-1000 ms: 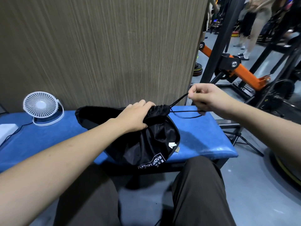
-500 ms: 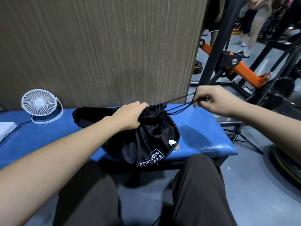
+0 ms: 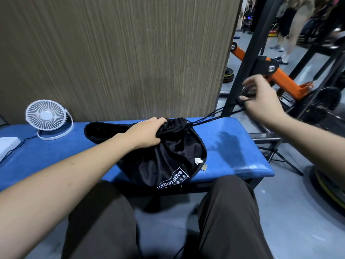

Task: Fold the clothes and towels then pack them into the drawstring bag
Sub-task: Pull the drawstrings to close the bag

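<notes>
While the wood-grain wall (image 3: 119,57) filled the upper half of the view, a blue padded bench (image 3: 233,146) ran across the middle, with the person's dark trouser legs (image 3: 229,217) at 6 o'clock below it. At 2 o'clock from the bench stood a black and orange gym frame (image 3: 285,79).

The black bag (image 3: 168,157) lay on the bench near the centre, its printed lower corner hanging over the near edge and its gathered mouth pointing towards 1 o'clock. More black cloth showed at 9 o'clock behind the left wrist. The left hand (image 3: 144,132) sat on the bag's upper left side, fingers curled round the bunched neck and gripping it. The right hand (image 3: 261,101) was well apart from the bag, at 2 o'clock from it, raised off the bench; its thumb and a finger pinched the cords (image 3: 214,116), the other fingers spread and blurred. The cords stretched taut from the neck to that hand.

A white fan (image 3: 46,116) stood at 9 o'clock on the bench, with a white box (image 3: 7,144) and its cable at the left edge.
</notes>
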Available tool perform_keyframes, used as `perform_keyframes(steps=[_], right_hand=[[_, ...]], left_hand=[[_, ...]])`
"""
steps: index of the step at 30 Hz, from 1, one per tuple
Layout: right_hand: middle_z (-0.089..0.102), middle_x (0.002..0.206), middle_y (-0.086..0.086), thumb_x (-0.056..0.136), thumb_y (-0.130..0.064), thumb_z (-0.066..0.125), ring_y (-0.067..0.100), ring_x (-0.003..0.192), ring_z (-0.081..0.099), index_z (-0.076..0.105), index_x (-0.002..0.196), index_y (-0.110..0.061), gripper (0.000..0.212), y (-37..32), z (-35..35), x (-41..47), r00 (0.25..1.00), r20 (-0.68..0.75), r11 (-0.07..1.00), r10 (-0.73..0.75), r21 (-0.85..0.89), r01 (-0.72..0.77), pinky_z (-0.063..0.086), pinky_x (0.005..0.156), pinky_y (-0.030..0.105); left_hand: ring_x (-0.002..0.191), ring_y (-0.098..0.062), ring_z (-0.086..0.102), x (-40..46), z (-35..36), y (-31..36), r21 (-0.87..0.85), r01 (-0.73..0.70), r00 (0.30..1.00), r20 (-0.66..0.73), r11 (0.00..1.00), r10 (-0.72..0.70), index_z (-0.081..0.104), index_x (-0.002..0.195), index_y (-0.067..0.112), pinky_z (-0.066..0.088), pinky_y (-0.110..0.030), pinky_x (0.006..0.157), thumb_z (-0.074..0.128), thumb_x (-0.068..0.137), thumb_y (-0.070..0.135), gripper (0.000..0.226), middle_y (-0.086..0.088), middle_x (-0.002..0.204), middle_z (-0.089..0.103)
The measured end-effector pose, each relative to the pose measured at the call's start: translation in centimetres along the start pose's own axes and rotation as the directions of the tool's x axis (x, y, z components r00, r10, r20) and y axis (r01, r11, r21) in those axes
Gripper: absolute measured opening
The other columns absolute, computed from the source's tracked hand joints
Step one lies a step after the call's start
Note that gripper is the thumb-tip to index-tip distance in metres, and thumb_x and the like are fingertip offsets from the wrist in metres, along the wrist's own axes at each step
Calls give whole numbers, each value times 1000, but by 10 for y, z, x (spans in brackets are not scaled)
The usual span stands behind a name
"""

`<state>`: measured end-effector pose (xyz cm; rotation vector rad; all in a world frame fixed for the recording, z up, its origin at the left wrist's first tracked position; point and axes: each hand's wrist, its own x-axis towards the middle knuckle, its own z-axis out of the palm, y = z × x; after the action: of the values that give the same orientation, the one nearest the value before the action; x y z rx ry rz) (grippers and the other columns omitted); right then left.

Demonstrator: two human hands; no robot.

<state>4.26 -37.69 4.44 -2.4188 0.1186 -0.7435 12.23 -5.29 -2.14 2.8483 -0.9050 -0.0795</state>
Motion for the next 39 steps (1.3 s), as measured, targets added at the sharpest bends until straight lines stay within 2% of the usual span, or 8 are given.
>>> perform_keyframes(steps=[2,4,8,13,17,21,30,39], right_hand=[[71,106,24,100,-3,49,36,102,68,56,104,-11,11,-10,0,-1,913,313,717,262,570,-401,51,97,45],[73,86,23,104,-6,39,36,81,73,55,104,-8,15,-12,4,-3,848,454,480,272,700,-529,61,78,46],[57,67,13,107,-21,39,16,37,42,57,99,-7,24,-6,8,-6,782,591,715,198,459,-528,33,38,20],[58,65,-5,97,5,44,8,56,45,68,90,-6,28,13,12,-4,845,528,985,87,80,-152,34,56,26],[63,93,1,84,10,47,20,92,59,69,91,-11,32,21,16,3,791,610,936,41,-300,184,38,76,25],[53,93,-3,80,7,55,19,87,53,61,95,-14,26,24,23,-7,636,768,948,70,-250,198,42,70,22],[58,92,0,80,3,55,15,80,52,59,93,-20,27,5,50,-13,676,736,934,-22,-226,277,43,69,27],[59,93,4,82,1,56,21,85,53,58,97,-20,25,-2,51,-11,688,725,919,-26,-254,302,45,72,33]], left_hand=[[115,-27,56,0,-1,3,-7,-14,1000,-11,1000,14,35,143,26,47,-40,92,62,86,19,64,-4,122,52],[116,-28,55,2,0,6,14,-41,999,-26,999,41,36,143,26,46,-39,92,62,85,17,64,-4,123,52],[113,-25,56,2,2,4,13,-41,999,-22,999,41,37,140,30,47,-41,93,62,84,16,63,-1,121,52],[110,-22,57,-2,3,-4,-27,-49,999,-2,998,49,39,137,36,49,-44,91,62,87,15,59,4,118,52],[111,-24,57,-3,4,-3,-3,-100,995,5,995,100,40,136,36,47,-44,93,58,85,8,61,4,115,53],[112,-23,54,-2,1,2,16,-112,994,-10,994,112,39,141,33,43,-37,96,64,84,13,66,4,114,48],[127,-15,40,5,2,45,-63,-211,975,-79,975,206,36,146,36,26,-35,111,72,70,69,90,7,135,44],[122,-14,53,18,4,72,22,-188,964,-188,982,188,45,139,29,33,-33,104,70,82,51,67,8,132,56]])
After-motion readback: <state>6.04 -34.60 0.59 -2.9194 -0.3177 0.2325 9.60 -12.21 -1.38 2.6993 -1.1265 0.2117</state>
